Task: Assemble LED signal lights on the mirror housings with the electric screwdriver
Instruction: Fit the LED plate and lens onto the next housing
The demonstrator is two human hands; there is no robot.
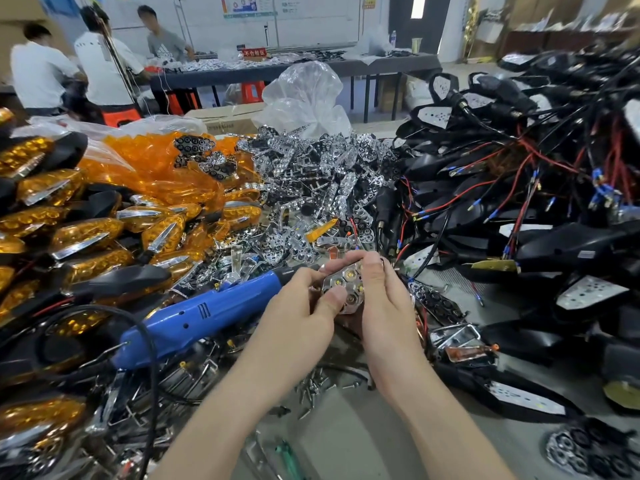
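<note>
Left hand (pixel 304 306) and right hand (pixel 377 292) pinch a chrome reflector (pixel 344 287) between them over the table's centre. Blue screwdriver (pixel 207 317) lies idle (not gripped) just left. Orange finished lights (pixel 86 233) piled left, wired black housings (pixel 519 202) right: lots remain.

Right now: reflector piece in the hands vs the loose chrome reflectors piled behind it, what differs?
The held reflector is gripped by the left hand and right hand; the loose reflector pile lies untouched on the bench. The held reflector shows yellow LED dots in its cups; the pile's cups look dark or empty. The held one faces the camera; the pile's lie at all angles. Both are chrome with round multi-cup faces.
</note>
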